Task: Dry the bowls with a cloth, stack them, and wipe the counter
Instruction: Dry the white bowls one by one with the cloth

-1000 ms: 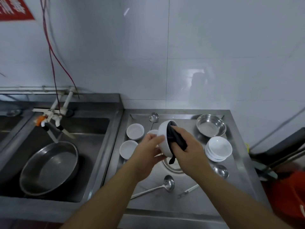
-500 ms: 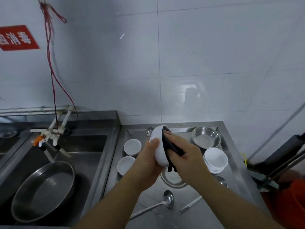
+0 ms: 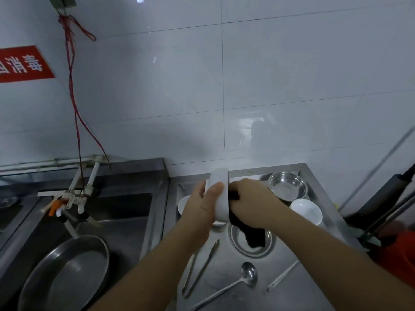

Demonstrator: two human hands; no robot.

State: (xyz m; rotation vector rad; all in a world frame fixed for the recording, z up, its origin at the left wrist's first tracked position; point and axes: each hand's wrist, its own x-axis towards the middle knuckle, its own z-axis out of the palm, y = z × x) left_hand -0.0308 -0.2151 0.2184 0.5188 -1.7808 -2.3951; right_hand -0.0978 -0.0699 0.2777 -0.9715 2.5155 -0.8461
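Observation:
A white bowl (image 3: 221,194) is held on its side above the steel counter (image 3: 298,286), its outside toward me. My left hand (image 3: 201,205) grips its outer wall with the thumb across it. My right hand (image 3: 251,202) presses a dark cloth (image 3: 252,235) into the bowl; the cloth's tail hangs down below. A stack of white bowls (image 3: 306,211) stands to the right. Another white bowl (image 3: 182,205) peeks out on the counter behind my left hand.
A small steel bowl (image 3: 287,186) sits at the back right, and a steel dish (image 3: 251,250) lies under the cloth. Tongs (image 3: 199,269), a ladle (image 3: 244,276) and a white stick (image 3: 283,276) lie near the front. A sink with a large steel basin (image 3: 65,274) is left.
The bowl turned from facing partly toward me to edge-on, its opening toward my right hand. More of the cloth hangs below. The camera tilted upward.

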